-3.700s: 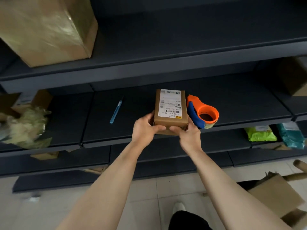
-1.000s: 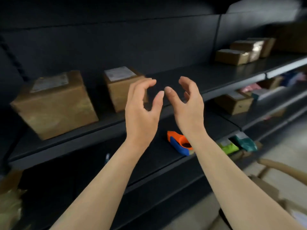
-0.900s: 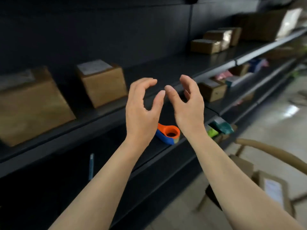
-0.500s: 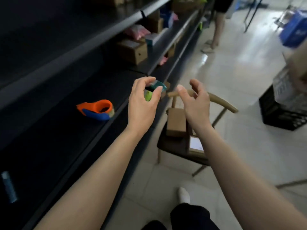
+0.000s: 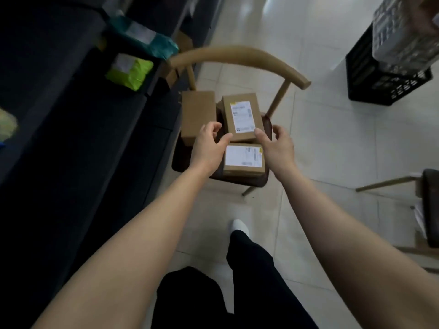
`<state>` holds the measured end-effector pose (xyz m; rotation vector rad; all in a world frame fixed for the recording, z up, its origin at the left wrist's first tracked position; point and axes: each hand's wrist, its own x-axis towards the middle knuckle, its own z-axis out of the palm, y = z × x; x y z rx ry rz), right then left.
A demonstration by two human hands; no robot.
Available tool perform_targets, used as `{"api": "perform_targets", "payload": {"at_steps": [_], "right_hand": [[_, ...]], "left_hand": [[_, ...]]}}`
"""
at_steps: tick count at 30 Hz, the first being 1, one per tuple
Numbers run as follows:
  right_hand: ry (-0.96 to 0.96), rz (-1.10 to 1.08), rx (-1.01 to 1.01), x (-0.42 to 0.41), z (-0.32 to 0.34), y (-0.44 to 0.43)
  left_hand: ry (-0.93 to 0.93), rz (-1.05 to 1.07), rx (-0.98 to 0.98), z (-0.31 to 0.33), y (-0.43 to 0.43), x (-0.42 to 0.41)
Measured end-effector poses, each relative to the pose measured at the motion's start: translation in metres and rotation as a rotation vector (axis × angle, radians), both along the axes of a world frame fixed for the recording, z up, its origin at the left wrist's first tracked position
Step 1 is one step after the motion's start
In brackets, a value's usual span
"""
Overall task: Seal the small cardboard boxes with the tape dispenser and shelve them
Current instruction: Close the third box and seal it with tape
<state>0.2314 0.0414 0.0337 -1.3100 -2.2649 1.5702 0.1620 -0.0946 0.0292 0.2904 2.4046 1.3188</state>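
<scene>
Three small cardboard boxes lie on a chair seat (image 5: 180, 160). A plain box (image 5: 198, 112) is at the left, a labelled box (image 5: 241, 116) stands in the middle, and another labelled box (image 5: 243, 160) lies nearest me. My left hand (image 5: 209, 146) and my right hand (image 5: 276, 148) hover open on either side of the middle labelled box's near end, fingers spread, holding nothing. The tape dispenser is out of view.
The chair's curved wooden backrest (image 5: 240, 57) arcs behind the boxes. Dark shelving (image 5: 71, 115) runs along the left, with a lime green parcel (image 5: 129, 71) and a teal parcel (image 5: 145, 41) on it. A black crate (image 5: 384, 74) sits at right, another chair (image 5: 427, 210) at far right.
The view has swung from the shelves down to the chair. Both empty hands have dropped and reached in close to the middle labelled box.
</scene>
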Motion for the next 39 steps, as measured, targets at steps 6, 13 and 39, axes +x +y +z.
{"api": "perform_targets", "payload": {"at_steps": [6,13,39], "right_hand": [[-0.162,0.021,-0.152,0.001,-0.096,0.033],[-0.280,0.022,-0.420,-0.012,-0.174,0.052],[0.229,0.257,-0.331,-0.070,0.086,-0.066]], "left_hand": [[-0.221,0.013,-0.089,-0.110,0.038,-0.001],[-0.497,0.051,-0.157,-0.181,0.052,-0.017],[-0.079,0.624,0.247,0.088,-0.086,-0.032]]}}
